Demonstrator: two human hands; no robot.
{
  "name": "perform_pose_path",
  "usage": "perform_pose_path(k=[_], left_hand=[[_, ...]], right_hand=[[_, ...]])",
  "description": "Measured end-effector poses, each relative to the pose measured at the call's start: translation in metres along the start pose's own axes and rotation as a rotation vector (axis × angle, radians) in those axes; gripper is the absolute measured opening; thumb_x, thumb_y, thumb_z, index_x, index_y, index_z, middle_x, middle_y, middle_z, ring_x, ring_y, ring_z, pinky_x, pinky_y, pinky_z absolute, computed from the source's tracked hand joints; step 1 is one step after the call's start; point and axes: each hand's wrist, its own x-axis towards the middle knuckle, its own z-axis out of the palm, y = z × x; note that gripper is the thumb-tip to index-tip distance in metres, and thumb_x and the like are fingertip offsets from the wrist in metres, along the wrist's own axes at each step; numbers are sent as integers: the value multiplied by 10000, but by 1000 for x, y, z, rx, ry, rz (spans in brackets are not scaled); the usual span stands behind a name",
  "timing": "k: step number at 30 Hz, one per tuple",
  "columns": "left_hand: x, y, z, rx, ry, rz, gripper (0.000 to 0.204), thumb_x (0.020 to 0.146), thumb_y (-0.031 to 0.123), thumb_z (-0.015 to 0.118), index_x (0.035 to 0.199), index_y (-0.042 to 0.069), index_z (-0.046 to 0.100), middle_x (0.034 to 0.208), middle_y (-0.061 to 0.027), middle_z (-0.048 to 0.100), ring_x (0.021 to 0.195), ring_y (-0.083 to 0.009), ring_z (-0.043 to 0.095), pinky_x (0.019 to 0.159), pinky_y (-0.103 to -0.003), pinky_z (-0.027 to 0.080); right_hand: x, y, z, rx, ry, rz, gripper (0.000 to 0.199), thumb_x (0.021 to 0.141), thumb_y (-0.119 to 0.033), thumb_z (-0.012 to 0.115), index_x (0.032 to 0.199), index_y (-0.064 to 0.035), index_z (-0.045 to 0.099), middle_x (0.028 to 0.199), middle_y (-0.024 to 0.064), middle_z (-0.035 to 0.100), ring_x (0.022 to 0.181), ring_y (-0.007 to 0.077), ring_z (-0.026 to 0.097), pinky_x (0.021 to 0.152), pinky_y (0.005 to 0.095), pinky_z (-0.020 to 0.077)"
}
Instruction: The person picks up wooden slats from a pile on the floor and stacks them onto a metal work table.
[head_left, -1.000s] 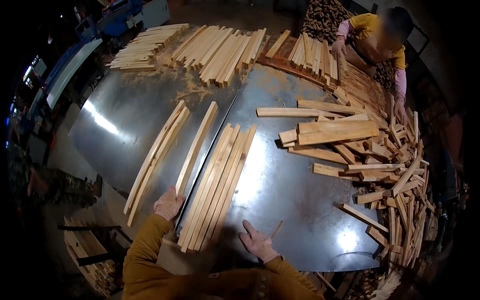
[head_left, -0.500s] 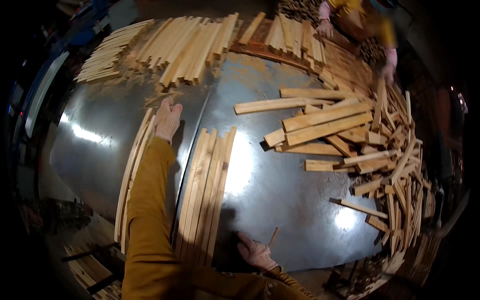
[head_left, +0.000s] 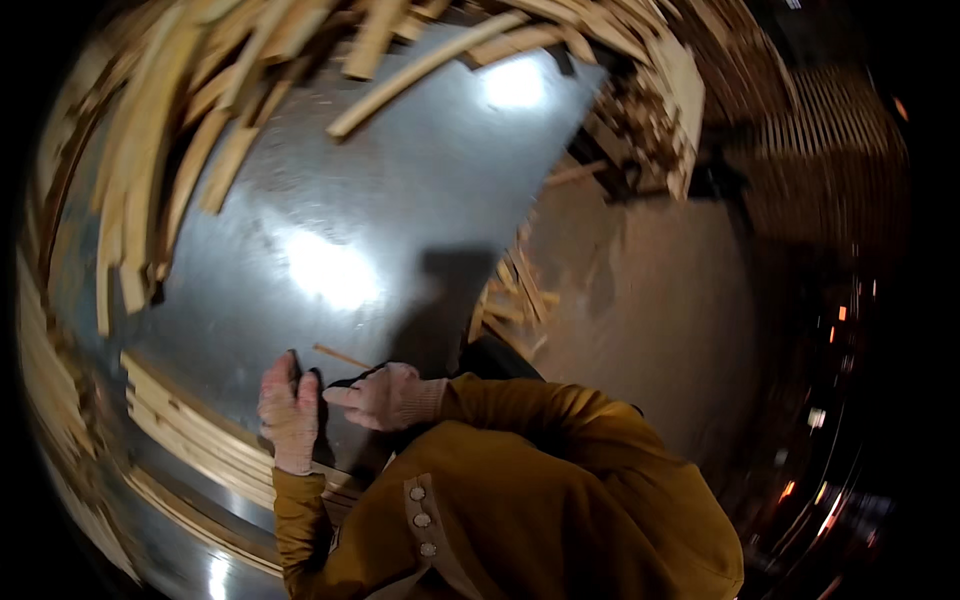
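Observation:
My left hand (head_left: 290, 412), in a pale knitted glove with dark fingertips, is raised over the near part of the metal table (head_left: 250, 240). Its thumb stands apart from the fingers, and nothing shows between them. Close by on the right is my gloved right hand (head_left: 378, 396), one finger pointing left and the others curled, with something dark under it that I cannot make out. A thin wooden stick (head_left: 340, 355) lies against or just beyond that hand; whether it is held is unclear. Squared wooden strips (head_left: 195, 435) lie side by side, partly behind my left wrist.
Jumbled wood pieces (head_left: 150, 140) cover the table's far left, and a curved-looking strip (head_left: 430, 75) lies toward its far edge. Beyond the right edge, offcuts (head_left: 515, 300) are heaped low beside the brown floor (head_left: 640, 300). Slatted stacks (head_left: 830, 130) stand at the far right.
The view has swung to the right. My left arm, stretched far over the table beside long strips before, has drawn back, bringing the left hand next to the right.

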Motion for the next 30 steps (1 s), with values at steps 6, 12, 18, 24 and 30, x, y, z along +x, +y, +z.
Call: perform_pose_path(k=[6,12,18,24,30], left_hand=[[7,3,1,-337,-129,-187,359,923,169,583,1201,-50,521,1102,-99,588,961,-164,558,883,-290,459],[-22,118,50,-449,-459,29,332,893,239,621,1123,2,584,977,-79,625,885,-161,573,815,-294,472],[-31,129,222,-118,-946,-5,373,857,171,610,1202,39,554,944,-93,648,848,-161,616,789,-279,480],[10,-45,358,229,-998,-267,323,866,256,584,1122,59,571,898,-44,618,730,-157,576,662,-282,475],[82,-139,435,716,-850,-10,460,870,376,553,1118,-11,547,1135,-238,593,1076,-402,549,909,-418,427]], right_hand=[[-147,57,50,354,497,444,389,932,-308,479,1282,-138,479,915,132,640,822,298,630,717,408,512],[-238,109,148,507,657,1147,497,923,-389,465,1372,-181,425,1182,129,615,1079,315,584,912,369,456],[-301,141,295,1414,770,1407,554,916,-207,534,1401,-8,354,826,71,586,681,157,546,615,290,469],[-300,111,388,1516,662,1607,596,895,-377,494,1370,-27,414,938,124,660,798,231,640,718,349,508],[-282,194,452,1087,357,1477,582,890,-443,482,1349,-87,458,1004,180,660,854,308,657,768,390,515]])
